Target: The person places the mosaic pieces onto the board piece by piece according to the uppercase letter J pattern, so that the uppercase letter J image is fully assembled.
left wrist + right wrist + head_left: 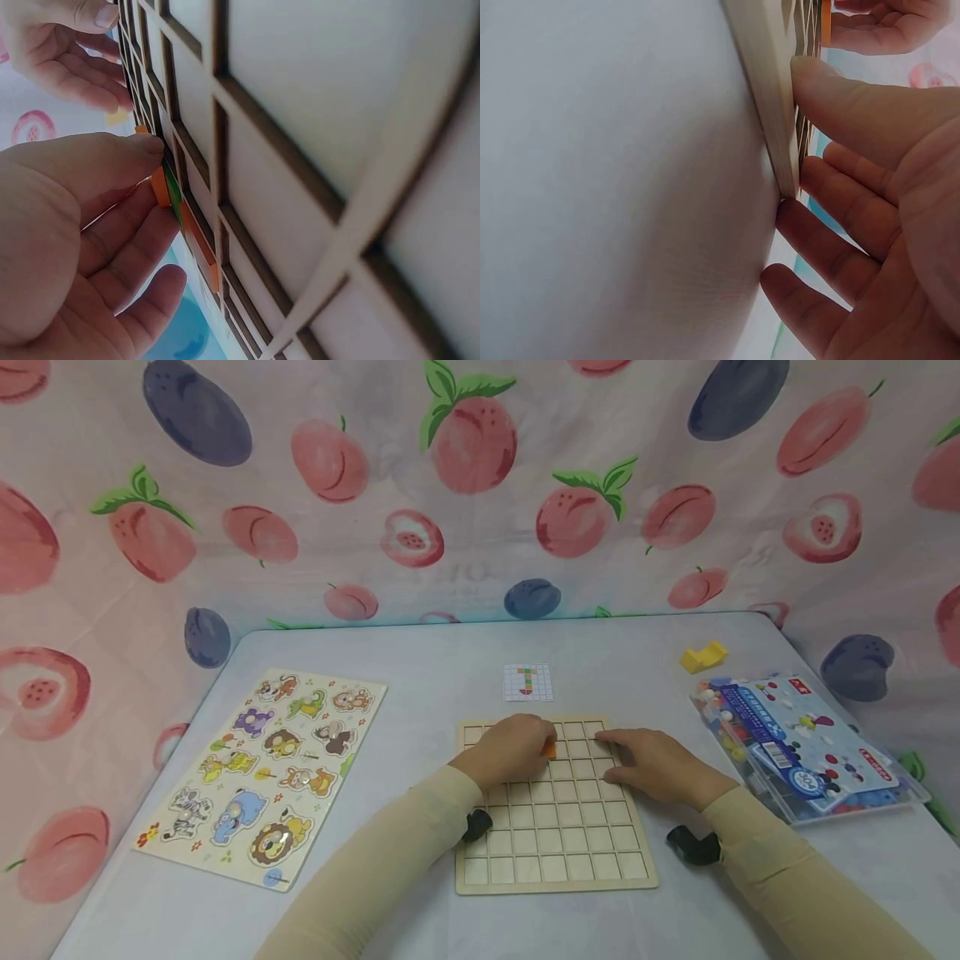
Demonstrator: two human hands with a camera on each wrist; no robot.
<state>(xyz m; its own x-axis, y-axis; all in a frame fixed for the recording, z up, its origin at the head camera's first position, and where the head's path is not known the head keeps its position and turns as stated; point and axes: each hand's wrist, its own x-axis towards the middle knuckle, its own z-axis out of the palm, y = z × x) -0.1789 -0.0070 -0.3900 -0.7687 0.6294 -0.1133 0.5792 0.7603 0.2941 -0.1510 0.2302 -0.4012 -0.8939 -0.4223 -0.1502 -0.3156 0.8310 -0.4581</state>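
A wooden grid board (556, 888) with square cells lies in the middle of the table. Over its upper part, my left hand (510, 747) pinches a small orange tile (551, 750) between thumb and fingers. In the left wrist view, a green tile (173, 189) and another orange tile (199, 238) sit in cells just beyond the fingertips, partly covered by the hand. My right hand (660, 766) rests at the board's right edge, its thumb (817, 82) on the rim and its fingers extended loosely, holding no tile.
A small gridded card (528, 693) with a colored pattern lies behind the board. To the left is an animal puzzle board (307, 806). A clear plastic box (813, 752) of colored pieces stands at the right, with a yellow piece (703, 657) behind it.
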